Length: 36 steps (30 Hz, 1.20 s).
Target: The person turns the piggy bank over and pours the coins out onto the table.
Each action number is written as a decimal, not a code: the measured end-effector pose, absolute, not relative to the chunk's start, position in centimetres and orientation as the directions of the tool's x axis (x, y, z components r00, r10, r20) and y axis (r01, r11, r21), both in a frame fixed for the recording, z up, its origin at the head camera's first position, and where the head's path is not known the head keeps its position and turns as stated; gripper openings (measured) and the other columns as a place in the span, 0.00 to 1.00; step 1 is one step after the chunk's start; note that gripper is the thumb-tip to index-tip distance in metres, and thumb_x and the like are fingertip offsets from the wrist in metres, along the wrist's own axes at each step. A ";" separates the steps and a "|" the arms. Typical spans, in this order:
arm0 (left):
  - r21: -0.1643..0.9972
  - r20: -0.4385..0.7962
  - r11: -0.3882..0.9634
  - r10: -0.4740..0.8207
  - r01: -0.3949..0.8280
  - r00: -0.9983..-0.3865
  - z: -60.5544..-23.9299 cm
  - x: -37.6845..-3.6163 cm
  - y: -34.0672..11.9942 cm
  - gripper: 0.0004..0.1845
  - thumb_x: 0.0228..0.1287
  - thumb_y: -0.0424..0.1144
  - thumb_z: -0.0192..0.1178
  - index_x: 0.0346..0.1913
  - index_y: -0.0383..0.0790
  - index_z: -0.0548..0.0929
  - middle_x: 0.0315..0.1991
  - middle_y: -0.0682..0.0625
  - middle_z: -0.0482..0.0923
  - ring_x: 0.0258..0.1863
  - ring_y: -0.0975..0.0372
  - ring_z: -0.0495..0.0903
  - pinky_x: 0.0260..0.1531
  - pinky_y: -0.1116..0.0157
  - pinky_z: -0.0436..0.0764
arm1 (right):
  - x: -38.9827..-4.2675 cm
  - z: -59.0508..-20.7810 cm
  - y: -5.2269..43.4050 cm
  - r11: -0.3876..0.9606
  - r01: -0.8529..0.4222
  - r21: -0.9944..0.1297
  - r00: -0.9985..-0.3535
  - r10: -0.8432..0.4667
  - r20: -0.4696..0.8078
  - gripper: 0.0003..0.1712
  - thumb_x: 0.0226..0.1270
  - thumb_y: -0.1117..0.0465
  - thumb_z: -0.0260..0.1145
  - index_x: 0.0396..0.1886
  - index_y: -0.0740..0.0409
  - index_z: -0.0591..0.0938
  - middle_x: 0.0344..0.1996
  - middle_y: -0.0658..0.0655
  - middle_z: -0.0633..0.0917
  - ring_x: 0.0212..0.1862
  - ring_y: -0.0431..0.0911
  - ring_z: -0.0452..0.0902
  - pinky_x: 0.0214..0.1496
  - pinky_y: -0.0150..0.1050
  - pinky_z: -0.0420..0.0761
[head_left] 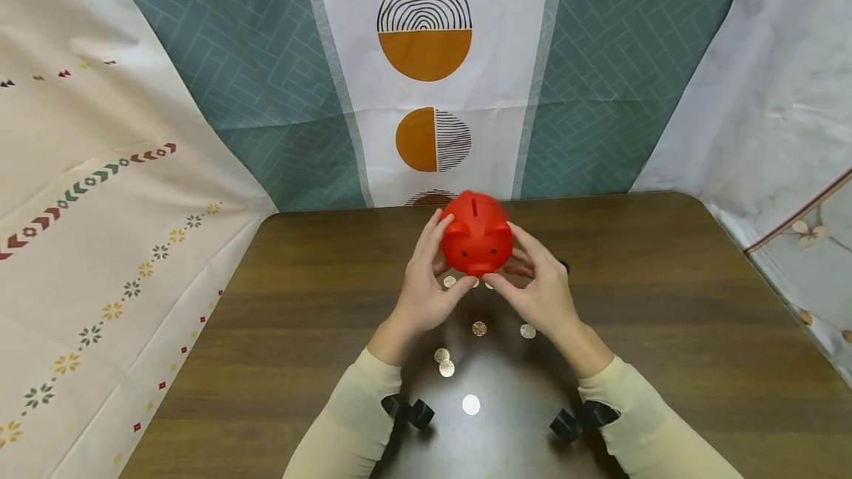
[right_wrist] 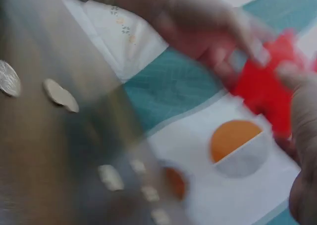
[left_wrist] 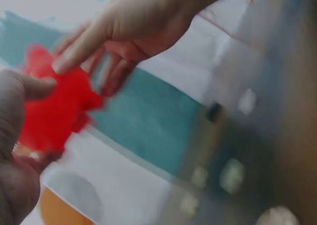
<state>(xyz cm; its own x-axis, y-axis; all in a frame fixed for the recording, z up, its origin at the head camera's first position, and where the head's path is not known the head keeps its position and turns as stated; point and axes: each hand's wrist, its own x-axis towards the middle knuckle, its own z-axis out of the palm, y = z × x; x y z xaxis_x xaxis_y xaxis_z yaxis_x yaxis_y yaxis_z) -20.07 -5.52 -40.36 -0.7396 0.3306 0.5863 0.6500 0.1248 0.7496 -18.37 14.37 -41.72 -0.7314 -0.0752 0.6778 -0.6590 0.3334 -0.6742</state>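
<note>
A red piggy bank [head_left: 476, 235] is held up between both hands over the far part of the table, its slot on top and its face toward me. My left hand [head_left: 426, 283] grips its left side, thumb low near the snout. On the opposite side, my right hand [head_left: 541, 287] holds it with the thumb under the snout and the fingers along the flank. Both wrist views show the piggy bank [left_wrist: 57, 103] blurred between the fingers. Below it lie several coins, among them a copper-coloured coin [head_left: 479, 328] and a silver-coloured coin [head_left: 528, 331].
Two touching coins [head_left: 444, 362] and a bright round coin [head_left: 471, 404] lie nearer on the brown wooden table [head_left: 286, 361]. A small black object [head_left: 564, 266] shows beside the right hand. Patterned cloth [head_left: 439, 94] hangs behind the table's far edge.
</note>
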 end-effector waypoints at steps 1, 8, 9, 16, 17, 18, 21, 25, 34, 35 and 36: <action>0.714 0.632 0.114 0.321 0.691 -0.706 -39.9 -19.8 -5.4 0.46 0.50 0.27 0.70 0.72 0.42 0.60 0.75 0.47 0.48 0.67 0.52 0.65 0.48 0.56 0.80 | -18.3 -41.4 14.4 0.331 -0.702 -0.631 -0.684 -0.064 0.727 0.43 0.52 0.54 0.77 0.67 0.58 0.70 0.60 0.61 0.76 0.46 0.51 0.83 0.40 0.35 0.83; 0.809 0.487 0.185 0.318 0.557 -0.813 -41.5 -20.6 -5.7 0.46 0.54 0.35 0.71 0.74 0.49 0.58 0.74 0.48 0.51 0.62 0.51 0.70 0.42 0.57 0.82 | -18.8 -42.4 14.7 0.349 -0.505 -0.789 -0.858 -0.101 0.504 0.45 0.51 0.60 0.78 0.69 0.46 0.68 0.58 0.58 0.78 0.44 0.54 0.84 0.37 0.40 0.85; 0.817 0.478 0.182 0.318 0.547 -0.819 -41.8 -20.8 -5.7 0.46 0.54 0.36 0.71 0.74 0.50 0.58 0.74 0.48 0.51 0.62 0.51 0.71 0.42 0.57 0.83 | -18.8 -42.5 14.8 0.348 -0.494 -0.797 -0.865 -0.107 0.490 0.45 0.52 0.59 0.77 0.69 0.45 0.67 0.58 0.59 0.78 0.44 0.55 0.84 0.37 0.41 0.85; 0.828 0.451 0.204 0.310 0.522 -0.837 -42.2 -20.9 -5.6 0.47 0.54 0.37 0.71 0.74 0.52 0.57 0.74 0.48 0.51 0.60 0.51 0.72 0.42 0.56 0.83 | -18.9 -42.6 14.8 0.374 -0.474 -0.797 -0.877 -0.117 0.466 0.45 0.53 0.55 0.77 0.70 0.42 0.66 0.60 0.58 0.77 0.45 0.55 0.84 0.37 0.39 0.84; 0.833 0.436 0.214 0.310 0.509 -0.845 -42.1 -20.8 -5.6 0.46 0.55 0.37 0.71 0.75 0.51 0.57 0.74 0.48 0.51 0.60 0.51 0.73 0.42 0.55 0.83 | -18.9 -42.6 14.8 0.381 -0.469 -0.797 -0.880 -0.118 0.461 0.45 0.53 0.55 0.76 0.70 0.42 0.65 0.60 0.59 0.77 0.45 0.55 0.84 0.37 0.38 0.84; 0.839 0.423 0.221 0.312 0.498 -0.851 -41.9 -20.7 -5.6 0.47 0.55 0.36 0.70 0.75 0.50 0.56 0.74 0.48 0.51 0.60 0.50 0.73 0.42 0.54 0.83 | -18.9 -42.6 14.8 0.384 -0.463 -0.799 -0.883 -0.118 0.455 0.45 0.53 0.54 0.76 0.70 0.42 0.65 0.60 0.59 0.77 0.45 0.55 0.84 0.37 0.38 0.84; 0.841 0.427 0.207 0.315 0.501 -0.847 -40.8 -20.1 -5.4 0.46 0.55 0.33 0.70 0.74 0.44 0.56 0.74 0.44 0.51 0.60 0.48 0.72 0.43 0.51 0.82 | -19.0 -42.5 14.8 0.386 -0.471 -0.793 -0.878 -0.113 0.466 0.46 0.53 0.55 0.76 0.70 0.42 0.65 0.59 0.58 0.77 0.45 0.53 0.84 0.38 0.37 0.84; 0.784 0.541 0.153 0.307 0.602 -0.783 -39.5 -19.4 -5.2 0.46 0.51 0.27 0.70 0.73 0.37 0.58 0.74 0.39 0.50 0.63 0.45 0.68 0.44 0.49 0.81 | -18.9 -42.1 14.8 0.376 -0.560 -0.738 -0.816 -0.098 0.569 0.46 0.50 0.61 0.78 0.69 0.44 0.68 0.58 0.55 0.78 0.45 0.50 0.84 0.38 0.38 0.84; 0.772 0.533 0.207 0.304 0.601 -0.789 -40.8 -20.7 -5.4 0.46 0.52 0.33 0.72 0.73 0.45 0.59 0.73 0.47 0.54 0.60 0.51 0.72 0.40 0.59 0.84 | -18.9 -41.6 14.9 0.351 -0.529 -0.773 -0.844 -0.119 0.523 0.46 0.52 0.61 0.77 0.70 0.45 0.67 0.56 0.58 0.79 0.43 0.51 0.85 0.37 0.42 0.85; 0.791 0.499 0.219 0.310 0.571 -0.810 -41.0 -20.8 -5.5 0.46 0.53 0.35 0.72 0.74 0.47 0.59 0.73 0.47 0.54 0.58 0.51 0.73 0.38 0.59 0.84 | -19.0 -41.7 14.9 0.358 -0.498 -0.790 -0.864 -0.122 0.489 0.45 0.53 0.59 0.77 0.70 0.44 0.66 0.56 0.58 0.79 0.42 0.51 0.85 0.37 0.43 0.85; 0.806 0.472 0.225 0.314 0.547 -0.824 -41.2 -20.8 -5.6 0.46 0.53 0.36 0.72 0.74 0.49 0.58 0.72 0.48 0.54 0.57 0.51 0.74 0.38 0.60 0.84 | -19.0 -41.8 14.9 0.361 -0.480 -0.799 -0.874 -0.125 0.469 0.44 0.54 0.58 0.76 0.70 0.44 0.66 0.56 0.59 0.79 0.42 0.52 0.85 0.37 0.44 0.85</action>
